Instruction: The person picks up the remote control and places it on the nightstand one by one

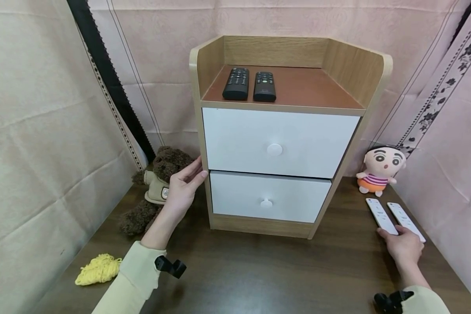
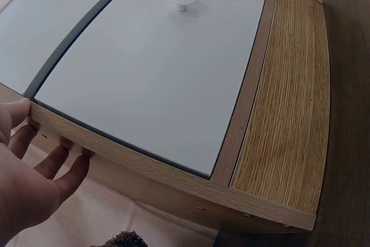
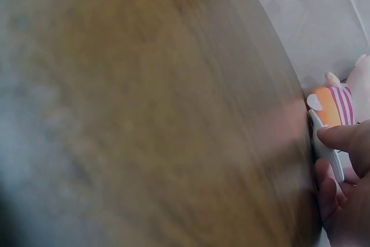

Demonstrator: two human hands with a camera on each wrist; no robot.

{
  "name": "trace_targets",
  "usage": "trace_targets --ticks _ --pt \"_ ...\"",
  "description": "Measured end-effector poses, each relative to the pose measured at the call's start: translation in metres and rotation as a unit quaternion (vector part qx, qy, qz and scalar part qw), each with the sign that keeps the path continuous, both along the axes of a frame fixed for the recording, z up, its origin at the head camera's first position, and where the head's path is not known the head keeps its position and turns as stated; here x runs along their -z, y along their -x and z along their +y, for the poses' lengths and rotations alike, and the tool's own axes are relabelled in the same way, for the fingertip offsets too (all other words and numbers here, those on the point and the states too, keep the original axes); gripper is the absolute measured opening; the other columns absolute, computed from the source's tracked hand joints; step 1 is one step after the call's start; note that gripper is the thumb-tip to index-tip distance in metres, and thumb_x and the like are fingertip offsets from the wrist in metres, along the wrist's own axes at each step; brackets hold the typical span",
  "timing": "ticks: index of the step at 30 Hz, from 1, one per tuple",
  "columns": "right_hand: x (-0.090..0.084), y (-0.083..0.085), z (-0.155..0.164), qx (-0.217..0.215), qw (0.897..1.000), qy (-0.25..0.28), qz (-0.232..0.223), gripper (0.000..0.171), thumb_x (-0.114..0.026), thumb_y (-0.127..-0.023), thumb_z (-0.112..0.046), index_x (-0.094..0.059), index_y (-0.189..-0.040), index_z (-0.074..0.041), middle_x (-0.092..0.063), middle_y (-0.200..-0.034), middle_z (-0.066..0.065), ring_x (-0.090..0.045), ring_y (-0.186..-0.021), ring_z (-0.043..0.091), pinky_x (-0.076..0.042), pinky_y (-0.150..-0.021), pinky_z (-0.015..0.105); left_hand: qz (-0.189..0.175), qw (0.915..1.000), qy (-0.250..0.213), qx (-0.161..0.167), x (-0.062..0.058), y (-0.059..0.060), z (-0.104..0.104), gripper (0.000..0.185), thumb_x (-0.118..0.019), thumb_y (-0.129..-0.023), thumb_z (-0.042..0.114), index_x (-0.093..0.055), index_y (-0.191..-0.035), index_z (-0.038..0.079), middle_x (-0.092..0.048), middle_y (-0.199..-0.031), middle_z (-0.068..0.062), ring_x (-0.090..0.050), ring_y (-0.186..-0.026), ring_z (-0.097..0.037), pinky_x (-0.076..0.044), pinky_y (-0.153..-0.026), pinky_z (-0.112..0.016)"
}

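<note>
Left white remote [image 1: 380, 215]: near end pinched in your right hand [image 1: 406, 247]
Cabinet [image 1: 259, 224]: left side touching your left hand [image 1: 182, 188], fingers spread

We are seeing a tangle of yellow yarn [image 1: 99, 269] lying on the dark brown tabletop [image 1: 235, 272], and beyond it a curly brown plush toy [image 1: 155, 188] wearing a beige top. On the right we are looking at a doll [image 1: 378, 170] in striped shirt and orange shorts. Pale drapes [image 1: 31, 131] are hanging behind, showing a black strip [image 1: 114, 78] and a floral band [image 1: 431, 111].
</note>
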State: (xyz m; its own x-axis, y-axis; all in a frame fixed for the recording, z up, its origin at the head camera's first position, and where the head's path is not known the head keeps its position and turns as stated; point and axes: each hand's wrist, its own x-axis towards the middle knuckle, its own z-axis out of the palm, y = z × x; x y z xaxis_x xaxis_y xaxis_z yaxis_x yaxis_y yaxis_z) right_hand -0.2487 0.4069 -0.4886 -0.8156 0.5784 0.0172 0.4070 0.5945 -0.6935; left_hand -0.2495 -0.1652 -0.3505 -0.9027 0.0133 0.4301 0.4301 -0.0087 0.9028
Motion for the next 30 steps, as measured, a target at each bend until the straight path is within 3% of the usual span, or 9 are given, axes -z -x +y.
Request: trace_targets --ticks 11,18,25,28,30 --pt "0.001 -0.008 0.003 0.021 0.999 0.026 0.025 0.063 -0.066 -0.095 -0.026 -0.05 -0.136 0.018 -0.038 -0.139 0.046 -0.024 -0.133 0.066 -0.023 -0.11 0.065 -0.001 1.0 0.003 -0.002 0.001 0.001 0.001 0.051 -0.061 -0.103 0.002 -0.046 -0.152 0.0 -0.049 -0.153 -0.013 -0.046 -0.142 -0.02 -0.042 -0.111 -0.028" --pt "-0.001 -0.017 0.004 0.027 0.997 -0.002 0.069 0.058 -0.069 -0.092 -0.026 -0.059 -0.129 0.017 -0.054 -0.125 0.043 -0.033 -0.126 0.063 -0.026 -0.103 0.062 0.001 1.0 0.002 -0.003 0.001 0.001 0.0 0.051 -0.061 -0.103 0.002 -0.046 -0.152 0.0 -0.049 -0.153 -0.013 -0.046 -0.142 -0.021 -0.042 -0.111 -0.029" --pt "-0.007 -0.027 0.007 0.03 0.996 -0.041 0.075 0.057 -0.072 -0.087 -0.022 -0.06 -0.127 0.016 -0.053 -0.126 0.044 -0.04 -0.119 0.062 -0.026 -0.099 0.063 0.001 1.0 0.001 -0.002 0.001 0.001 0.0 0.051 -0.061 -0.103 0.001 -0.046 -0.152 0.0 -0.049 -0.153 -0.014 -0.046 -0.142 -0.021 -0.042 -0.111 -0.028" --pt "-0.012 -0.031 0.011 0.041 0.996 -0.026 0.081 0.057 -0.073 -0.086 -0.025 -0.062 -0.127 0.015 -0.058 -0.121 0.041 -0.045 -0.119 0.057 -0.031 -0.097 0.055 0.0 1.0 0.002 -0.004 0.001 0.002 0.0 0.051 -0.06 -0.103 0.001 -0.046 -0.152 -0.001 -0.049 -0.153 -0.015 -0.045 -0.142 -0.022 -0.042 -0.111 -0.029" --pt "-0.016 -0.034 0.015 0.057 0.996 0.006 0.075 0.06 -0.075 -0.087 -0.029 -0.063 -0.129 0.012 -0.069 -0.098 0.032 -0.057 -0.108 0.043 -0.039 -0.09 0.039 -0.004 1.0 0.001 -0.005 0.0 0.001 0.0 0.05 -0.06 -0.103 0.001 -0.046 -0.151 -0.001 -0.049 -0.152 -0.016 -0.046 -0.142 -0.023 -0.042 -0.111 -0.029"
